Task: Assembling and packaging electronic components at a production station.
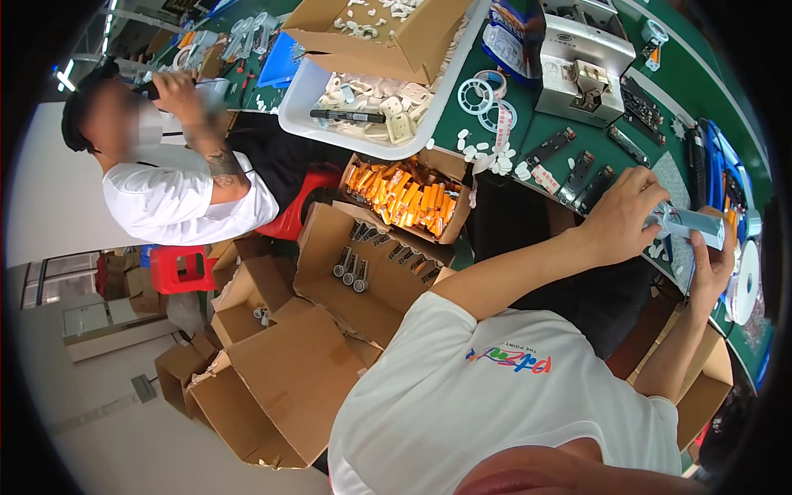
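Note:
At the table's right side, both hands are on a pale blue plastic housing (695, 223) with a long boxy handle. My left hand (624, 209) has its fingers closed round the housing's left end, which they partly cover. Gripping the handle near its other end, my right hand (714, 262) has its thumb on the near side; its other fingers are mostly hidden. Dark circuit-board strips (591, 188) lie on the green table (521, 136) just beyond my left hand. A clear bubble-wrap sheet (675, 177) lies behind the housing.
A metal fixture (582, 70) stands at the back. White tape rolls (476, 96) and small white pieces lie left of it. A white bin (301, 124) holds plastic parts. Below it are a carton of orange-wrapped packs (404, 198) and open cardboard boxes (289, 375). Another person (186, 194) sits at left.

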### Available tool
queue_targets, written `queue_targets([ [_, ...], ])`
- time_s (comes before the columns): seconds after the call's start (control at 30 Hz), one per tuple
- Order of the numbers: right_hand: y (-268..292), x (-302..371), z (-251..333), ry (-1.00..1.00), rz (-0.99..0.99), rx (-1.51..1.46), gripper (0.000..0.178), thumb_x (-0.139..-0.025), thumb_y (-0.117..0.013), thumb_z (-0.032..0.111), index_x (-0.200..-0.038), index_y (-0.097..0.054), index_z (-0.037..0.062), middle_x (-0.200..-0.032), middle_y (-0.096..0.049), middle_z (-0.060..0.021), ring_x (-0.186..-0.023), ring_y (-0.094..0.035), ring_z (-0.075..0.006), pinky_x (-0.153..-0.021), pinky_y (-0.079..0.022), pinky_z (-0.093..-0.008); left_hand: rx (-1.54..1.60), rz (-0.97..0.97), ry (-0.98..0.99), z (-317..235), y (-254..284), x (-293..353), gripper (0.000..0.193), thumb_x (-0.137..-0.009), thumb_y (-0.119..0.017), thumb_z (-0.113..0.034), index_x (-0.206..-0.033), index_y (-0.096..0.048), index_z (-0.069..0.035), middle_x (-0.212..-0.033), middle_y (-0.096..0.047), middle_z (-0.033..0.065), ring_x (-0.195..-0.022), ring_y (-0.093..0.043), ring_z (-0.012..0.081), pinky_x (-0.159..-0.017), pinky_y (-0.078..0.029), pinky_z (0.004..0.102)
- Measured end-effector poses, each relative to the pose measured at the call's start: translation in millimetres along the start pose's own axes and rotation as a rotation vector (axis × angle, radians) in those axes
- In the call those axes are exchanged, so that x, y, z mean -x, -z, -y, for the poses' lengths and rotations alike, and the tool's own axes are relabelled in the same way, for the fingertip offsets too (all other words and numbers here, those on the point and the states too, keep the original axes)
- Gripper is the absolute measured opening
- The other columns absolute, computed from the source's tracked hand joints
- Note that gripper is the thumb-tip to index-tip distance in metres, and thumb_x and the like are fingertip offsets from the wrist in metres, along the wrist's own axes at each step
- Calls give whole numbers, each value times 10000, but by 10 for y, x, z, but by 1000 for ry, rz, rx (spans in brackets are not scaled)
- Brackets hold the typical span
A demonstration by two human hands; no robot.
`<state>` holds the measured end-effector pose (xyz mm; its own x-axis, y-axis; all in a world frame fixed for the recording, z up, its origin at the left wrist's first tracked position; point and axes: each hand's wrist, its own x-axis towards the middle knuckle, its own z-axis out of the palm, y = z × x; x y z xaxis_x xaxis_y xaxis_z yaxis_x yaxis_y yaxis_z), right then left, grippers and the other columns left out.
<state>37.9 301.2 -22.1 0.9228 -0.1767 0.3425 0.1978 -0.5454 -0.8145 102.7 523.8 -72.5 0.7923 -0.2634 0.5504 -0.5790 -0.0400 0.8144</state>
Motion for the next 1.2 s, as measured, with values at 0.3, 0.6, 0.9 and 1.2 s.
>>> queue_targets([
  [0.3,-144,-18,145,-17,97,-63,358,-960,-741,75,-1293,-642,-12,-1315,-632,-131,-1157,-592,-256,-1053,-446,-336,-155,104,-26,35,96,89,508,-784,-797,-62,-1269,-649,-32,-1232,-615,169,-1078,-580,372,-983,-494,439],
  [0.6,-253,-82,272,41,198,-73,340,-904,-747,110,-1207,-648,-8,-1268,-599,-130,-1122,-572,-275,-1029,-435,-354,-229,156,-73,28,142,79,535,-801,-801,-87,-1307,-631,-40,-1257,-609,165,-1087,-571,372,-1009,-469,455],
  [0.9,-276,-123,414,87,338,111,344,-857,-758,155,-1130,-652,-24,-1239,-583,-132,-1096,-570,-298,-1011,-430,-381,-239,176,-45,-16,153,121,531,-814,-791,-81,-1321,-635,-57,-1261,-612,161,-1095,-572,369,-1000,-475,454],
  [1.2,-241,-64,304,-150,261,89,339,-863,-860,83,-1170,-739,3,-1034,-782,-69,-847,-690,-156,-800,-567,-297,-170,218,-82,9,278,-19,532,-795,-778,-107,-1313,-670,-51,-1259,-724,148,-1103,-674,382,-945,-526,452],
])
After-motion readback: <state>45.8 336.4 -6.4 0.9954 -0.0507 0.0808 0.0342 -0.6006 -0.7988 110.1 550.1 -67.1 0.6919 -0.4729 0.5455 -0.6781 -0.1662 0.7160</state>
